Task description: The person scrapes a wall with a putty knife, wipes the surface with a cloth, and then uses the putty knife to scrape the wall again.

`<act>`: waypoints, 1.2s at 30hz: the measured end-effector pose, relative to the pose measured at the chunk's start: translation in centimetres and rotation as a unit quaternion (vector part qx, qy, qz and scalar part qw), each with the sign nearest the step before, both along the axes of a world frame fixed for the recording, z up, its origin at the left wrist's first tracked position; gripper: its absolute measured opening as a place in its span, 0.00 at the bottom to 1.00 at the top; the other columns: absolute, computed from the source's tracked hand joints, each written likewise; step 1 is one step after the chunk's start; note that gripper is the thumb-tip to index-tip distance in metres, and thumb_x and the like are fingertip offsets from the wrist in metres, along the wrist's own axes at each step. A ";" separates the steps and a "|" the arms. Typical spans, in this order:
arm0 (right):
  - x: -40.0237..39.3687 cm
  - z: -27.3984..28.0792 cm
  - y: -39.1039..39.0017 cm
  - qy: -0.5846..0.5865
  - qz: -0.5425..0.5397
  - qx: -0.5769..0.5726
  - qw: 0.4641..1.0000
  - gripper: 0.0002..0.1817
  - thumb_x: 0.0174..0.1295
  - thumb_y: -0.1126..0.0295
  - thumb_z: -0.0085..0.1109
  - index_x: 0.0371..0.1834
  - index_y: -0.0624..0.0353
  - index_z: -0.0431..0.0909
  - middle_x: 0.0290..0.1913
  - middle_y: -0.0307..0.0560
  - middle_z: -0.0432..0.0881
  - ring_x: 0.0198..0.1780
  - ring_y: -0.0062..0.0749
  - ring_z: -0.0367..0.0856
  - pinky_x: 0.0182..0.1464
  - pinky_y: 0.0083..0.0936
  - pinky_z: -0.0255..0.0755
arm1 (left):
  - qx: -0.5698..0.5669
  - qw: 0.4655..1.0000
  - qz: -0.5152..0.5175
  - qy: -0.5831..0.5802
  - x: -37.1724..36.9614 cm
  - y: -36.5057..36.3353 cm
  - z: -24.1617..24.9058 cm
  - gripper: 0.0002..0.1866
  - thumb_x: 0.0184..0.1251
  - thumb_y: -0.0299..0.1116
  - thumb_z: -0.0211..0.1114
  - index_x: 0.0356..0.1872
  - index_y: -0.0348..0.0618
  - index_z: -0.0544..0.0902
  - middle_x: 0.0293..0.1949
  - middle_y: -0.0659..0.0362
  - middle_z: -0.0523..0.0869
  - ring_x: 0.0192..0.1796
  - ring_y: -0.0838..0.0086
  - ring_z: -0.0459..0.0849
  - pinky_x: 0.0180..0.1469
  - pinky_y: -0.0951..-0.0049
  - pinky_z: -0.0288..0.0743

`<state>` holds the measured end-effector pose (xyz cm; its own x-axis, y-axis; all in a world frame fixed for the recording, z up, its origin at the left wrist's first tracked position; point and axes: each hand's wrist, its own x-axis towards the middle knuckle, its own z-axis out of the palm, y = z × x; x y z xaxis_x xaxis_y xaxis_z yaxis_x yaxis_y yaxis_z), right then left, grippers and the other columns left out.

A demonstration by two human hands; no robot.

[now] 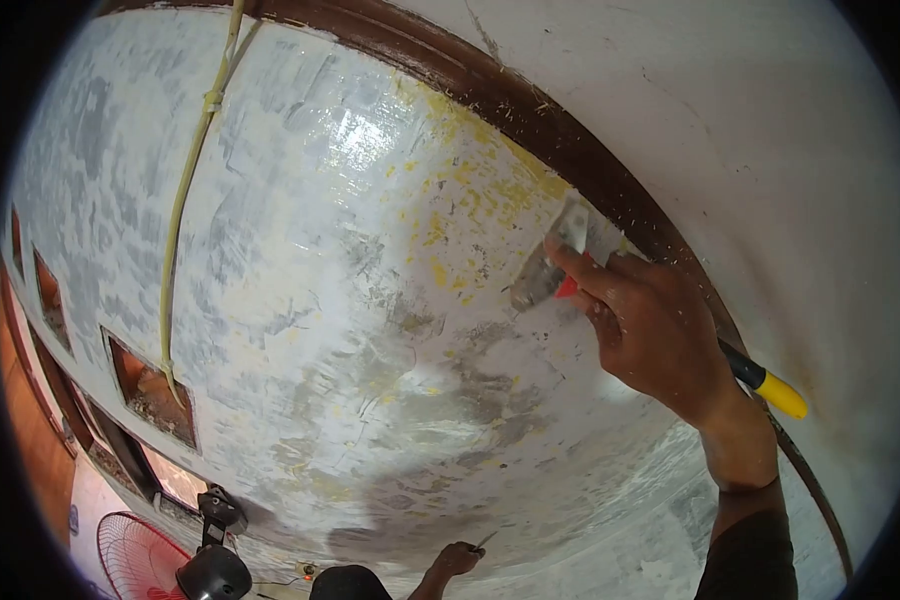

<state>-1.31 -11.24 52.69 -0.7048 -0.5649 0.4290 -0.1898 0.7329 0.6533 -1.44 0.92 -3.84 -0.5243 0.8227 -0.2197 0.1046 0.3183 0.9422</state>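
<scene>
My right hand [665,325] reaches in from the lower right, closed around a scraper. The scraper's black and yellow handle [778,393] sticks out behind my wrist. Its metal blade [538,280] lies against the wall [370,250], with a finger pressed along it and a bit of red showing by my fingers. Around the blade the wall surface is patchy white and grey, with flaky yellow spots [460,210] just left of it. My left hand is out of view.
Brown moulding [530,115] curves along the wall's edge. A yellowish cable [182,200] hangs down to a square opening [150,385]. At the bottom are a red fan [140,560] and another person's hand [460,558] holding a thin tool [486,540], beside a dark rounded shape [345,584].
</scene>
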 end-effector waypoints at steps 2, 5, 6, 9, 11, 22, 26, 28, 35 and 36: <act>0.7 -0.2 0.3 0.003 -0.014 0.006 1.000 0.23 0.58 0.74 0.62 0.59 0.53 0.79 0.27 0.50 0.82 0.26 0.42 0.82 0.31 0.34 0.76 | 0.026 0.997 0.008 0.077 0.5 -0.3 -0.9 0.26 0.68 0.58 0.53 0.47 0.47 0.87 0.47 0.46 0.86 0.53 0.49 0.82 0.57 0.54 0.74; 0.7 0.0 0.5 -0.008 -0.103 -0.006 0.995 0.23 0.58 0.74 0.62 0.60 0.51 0.79 0.28 0.50 0.83 0.27 0.42 0.82 0.31 0.34 0.77 | 0.021 0.998 0.020 0.055 0.1 -0.6 -0.5 0.26 0.68 0.58 0.53 0.48 0.48 0.86 0.47 0.46 0.86 0.53 0.49 0.82 0.58 0.55 0.74; 0.2 -0.3 0.0 0.005 -0.064 -0.002 0.998 0.24 0.58 0.74 0.62 0.61 0.51 0.78 0.29 0.49 0.83 0.28 0.42 0.82 0.32 0.34 0.77 | 0.022 0.998 0.014 0.056 0.0 -0.7 -0.1 0.26 0.68 0.58 0.53 0.48 0.48 0.86 0.47 0.46 0.86 0.53 0.49 0.82 0.58 0.55 0.74; 0.0 -0.2 -0.1 0.006 -0.029 -0.009 1.000 0.25 0.58 0.74 0.62 0.62 0.50 0.77 0.29 0.48 0.83 0.29 0.41 0.83 0.33 0.34 0.77 | -0.003 1.000 -0.007 0.030 0.4 -0.3 0.6 0.26 0.68 0.58 0.53 0.50 0.49 0.86 0.48 0.47 0.86 0.54 0.48 0.82 0.59 0.55 0.74; 0.5 -0.5 -0.1 -0.008 -0.022 -0.027 0.999 0.25 0.58 0.75 0.62 0.62 0.50 0.77 0.29 0.49 0.83 0.29 0.41 0.83 0.34 0.35 0.77 | 0.009 0.998 -0.013 0.057 0.6 -0.8 0.1 0.27 0.68 0.58 0.53 0.50 0.49 0.86 0.48 0.47 0.86 0.53 0.48 0.82 0.58 0.55 0.74; 0.6 0.1 0.7 -0.001 -0.059 -0.026 0.998 0.24 0.59 0.74 0.61 0.61 0.50 0.78 0.28 0.51 0.82 0.27 0.45 0.81 0.34 0.37 0.75 | 0.017 0.998 0.007 0.061 0.2 -1.4 0.4 0.27 0.68 0.58 0.53 0.49 0.47 0.86 0.49 0.46 0.85 0.54 0.50 0.82 0.58 0.56 0.74; 0.0 0.1 -0.9 0.001 -0.057 -0.016 0.998 0.24 0.59 0.74 0.60 0.61 0.50 0.78 0.27 0.51 0.82 0.27 0.44 0.81 0.34 0.37 0.75 | -0.002 0.999 -0.026 0.023 -0.2 -1.6 2.3 0.26 0.69 0.56 0.53 0.51 0.49 0.85 0.53 0.49 0.84 0.57 0.51 0.80 0.61 0.58 0.73; -0.6 0.3 -1.3 -0.008 0.001 -0.006 1.000 0.25 0.60 0.75 0.60 0.62 0.49 0.77 0.27 0.50 0.82 0.28 0.43 0.81 0.35 0.36 0.75 | -0.007 0.999 -0.034 0.011 0.1 -1.0 1.9 0.25 0.68 0.56 0.54 0.52 0.49 0.85 0.53 0.49 0.85 0.57 0.50 0.80 0.61 0.58 0.72; 0.4 0.5 -1.4 -0.013 -0.094 -0.023 0.995 0.25 0.60 0.75 0.60 0.63 0.53 0.76 0.27 0.49 0.83 0.28 0.41 0.82 0.34 0.35 0.74 | 0.030 0.999 0.022 0.038 -0.5 -2.0 2.3 0.27 0.67 0.58 0.54 0.47 0.46 0.86 0.46 0.46 0.86 0.52 0.50 0.83 0.56 0.56 0.75; -0.2 0.6 -2.3 -0.011 -0.070 -0.001 0.997 0.24 0.60 0.74 0.60 0.63 0.53 0.76 0.26 0.49 0.82 0.28 0.40 0.81 0.34 0.34 0.74 | 0.016 1.000 0.002 -0.005 -0.3 -2.2 3.0 0.27 0.68 0.58 0.53 0.50 0.47 0.86 0.50 0.46 0.85 0.54 0.50 0.82 0.58 0.56 0.74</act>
